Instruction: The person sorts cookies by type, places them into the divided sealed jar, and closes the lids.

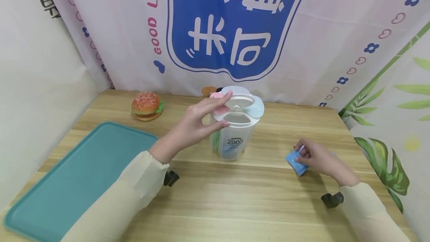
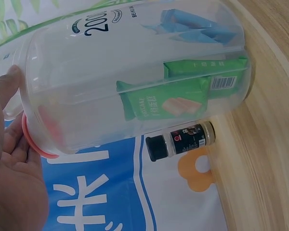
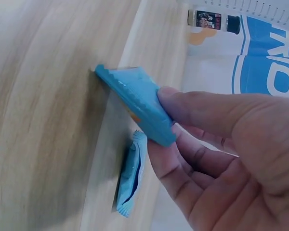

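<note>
A clear plastic storage container point(image 1: 235, 137) with a multi-coloured lid stands upright, its front flap point(image 1: 241, 102) raised over the opening. My left hand point(image 1: 198, 118) holds it at the top, thumb at the front rim and fingers by the flap and pink lid part point(image 2: 31, 139). Green snack packets point(image 2: 164, 98) and a blue packet point(image 2: 197, 24) show inside the container. To the right, my right hand point(image 1: 317, 158) pinches a blue snack packet point(image 3: 137, 98) between thumb and fingers, close over the table. Beneath that hand, a second blue packet point(image 3: 132, 178) lies on the wood.
A teal tray point(image 1: 84, 171) lies on the left of the wooden table point(image 1: 228, 204), with a toy hamburger point(image 1: 146, 105) behind it. Behind the container stands a small black-capped seasoning bottle point(image 2: 180, 140). A printed curtain point(image 1: 127, 40) hangs along the table's back edge.
</note>
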### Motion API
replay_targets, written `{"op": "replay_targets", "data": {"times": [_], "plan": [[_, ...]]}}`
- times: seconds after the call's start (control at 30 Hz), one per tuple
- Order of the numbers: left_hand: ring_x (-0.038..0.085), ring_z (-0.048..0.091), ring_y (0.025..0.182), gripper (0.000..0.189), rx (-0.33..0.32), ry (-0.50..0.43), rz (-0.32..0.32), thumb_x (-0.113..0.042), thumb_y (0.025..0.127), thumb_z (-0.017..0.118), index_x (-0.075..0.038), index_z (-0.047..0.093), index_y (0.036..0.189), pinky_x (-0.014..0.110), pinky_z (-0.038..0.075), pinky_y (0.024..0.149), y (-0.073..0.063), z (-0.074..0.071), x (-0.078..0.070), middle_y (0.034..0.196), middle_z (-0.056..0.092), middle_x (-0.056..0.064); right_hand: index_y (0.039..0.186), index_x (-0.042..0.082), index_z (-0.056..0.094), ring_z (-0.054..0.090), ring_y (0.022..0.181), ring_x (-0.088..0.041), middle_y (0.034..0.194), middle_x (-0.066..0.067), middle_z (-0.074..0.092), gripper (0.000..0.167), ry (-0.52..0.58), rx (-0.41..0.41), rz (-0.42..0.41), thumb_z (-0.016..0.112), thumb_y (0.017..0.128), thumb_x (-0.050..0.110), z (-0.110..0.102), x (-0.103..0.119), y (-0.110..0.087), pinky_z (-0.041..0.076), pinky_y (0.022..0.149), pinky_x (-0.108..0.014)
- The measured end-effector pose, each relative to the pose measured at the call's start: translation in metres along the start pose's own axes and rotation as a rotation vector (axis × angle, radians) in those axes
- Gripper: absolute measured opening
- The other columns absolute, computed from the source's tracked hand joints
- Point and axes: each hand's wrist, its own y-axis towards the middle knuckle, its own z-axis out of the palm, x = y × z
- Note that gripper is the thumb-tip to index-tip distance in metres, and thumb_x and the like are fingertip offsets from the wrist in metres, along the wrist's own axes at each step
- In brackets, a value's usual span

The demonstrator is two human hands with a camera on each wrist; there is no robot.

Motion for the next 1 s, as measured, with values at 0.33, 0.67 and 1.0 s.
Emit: {"op": "replay_targets", "data": {"times": [0.33,0.67,1.0], "plan": [[0.025,0.054,0.147,0.073,-0.004,-0.008,-0.035,-0.012,0.090,0.082,-0.011,0.050,0.155,0.045,0.041,0.127,-0.004,-0.002,-0.002,0.160,0.054,0.006,0.109,-0.001,0.066,0.061,0.084,-0.004,0.095,-0.007,0.071,0.016,0.049,-0.123,-0.094,0.072,0.099,0.010,-0.009,0.017,0.003,0.056,0.068,-0.021],[0.024,0.055,0.146,0.073,0.002,-0.010,-0.039,-0.013,0.091,0.082,-0.013,0.049,0.157,0.045,0.043,0.125,-0.002,-0.001,-0.002,0.159,0.055,0.006,0.112,-0.007,0.066,0.062,0.086,0.004,0.097,-0.004,0.068,0.015,0.212,-0.438,-0.303,0.067,0.098,-0.005,-0.021,0.064,0.000,0.063,0.071,-0.014],[0.026,0.055,0.146,0.073,-0.001,0.000,-0.007,-0.012,0.090,0.083,-0.009,0.050,0.155,0.045,0.040,0.127,-0.001,0.000,0.000,0.158,0.056,0.009,0.114,-0.013,0.066,0.067,0.090,0.000,0.107,0.013,0.070,0.022,0.315,-0.581,-0.647,0.069,0.092,-0.014,-0.045,0.120,0.001,0.062,0.080,-0.013]]}}
